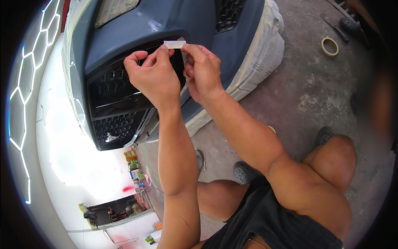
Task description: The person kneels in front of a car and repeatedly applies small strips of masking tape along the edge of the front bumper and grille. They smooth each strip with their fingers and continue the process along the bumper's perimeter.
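A short strip of pale masking tape (174,44) is stretched between my two hands, in front of a car bumper (166,20) with a dull grey-blue surface. My left hand (155,76) pinches the strip's left end, its other fingers curled loosely. At the right end, my right hand (203,70) grips the tape between thumb and forefinger. Just behind my hands is the edge of the glossy black grille (116,97) with a honeycomb pattern. Whether the strip touches the bumper, I cannot tell.
Crinkled masking sheet (261,62) wraps the car's side. On the concrete floor (302,95) at right lie a roll of tape (330,46), a scraper-like tool (335,27) and a grey clog (350,27). Several colourful containers (134,166) stand by the wall. Another person's blurred limb (381,99) shows far right.
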### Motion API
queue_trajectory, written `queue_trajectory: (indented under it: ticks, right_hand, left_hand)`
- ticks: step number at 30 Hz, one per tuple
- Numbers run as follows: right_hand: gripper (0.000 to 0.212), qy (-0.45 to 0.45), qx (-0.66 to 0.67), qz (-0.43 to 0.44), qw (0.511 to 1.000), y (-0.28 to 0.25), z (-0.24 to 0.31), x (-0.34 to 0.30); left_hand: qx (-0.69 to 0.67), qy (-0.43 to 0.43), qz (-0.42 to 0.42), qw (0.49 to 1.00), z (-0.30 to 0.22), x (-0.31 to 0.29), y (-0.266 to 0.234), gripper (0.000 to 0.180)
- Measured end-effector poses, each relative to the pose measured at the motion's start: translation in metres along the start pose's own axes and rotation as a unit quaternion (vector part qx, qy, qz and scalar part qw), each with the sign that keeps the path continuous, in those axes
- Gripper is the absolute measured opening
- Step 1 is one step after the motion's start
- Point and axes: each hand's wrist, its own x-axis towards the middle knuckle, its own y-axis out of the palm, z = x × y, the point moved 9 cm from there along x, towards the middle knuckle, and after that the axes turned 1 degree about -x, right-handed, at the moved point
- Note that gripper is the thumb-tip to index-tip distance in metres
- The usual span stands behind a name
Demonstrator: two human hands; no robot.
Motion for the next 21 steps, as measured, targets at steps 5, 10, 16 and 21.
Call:
queue_trajectory:
  ticks: [5,10,16,21]
  right_hand:
    - [0.012,-0.008,-0.029,-0.008,1.0,0.002,0.005,0.001]
    - [0.014,0.016,-0.029,0.012,0.999,0.009,0.006,0.001]
    - [0.015,0.049,-0.007,0.042,0.998,0.019,0.001,0.003]
    - [0.014,0.064,0.0,0.05,0.997,0.024,-0.003,0.004]
  left_hand:
    - [0.005,-0.001,-0.013,1.0,-0.003,0.0,0.002,0.031]
    - [-0.031,-0.017,-0.028,0.999,-0.002,0.005,-0.001,0.032]
    - [-0.022,-0.024,-0.066,0.997,-0.006,0.007,-0.009,0.042]
    - [-0.018,-0.016,-0.099,0.995,-0.004,0.004,-0.012,0.042]
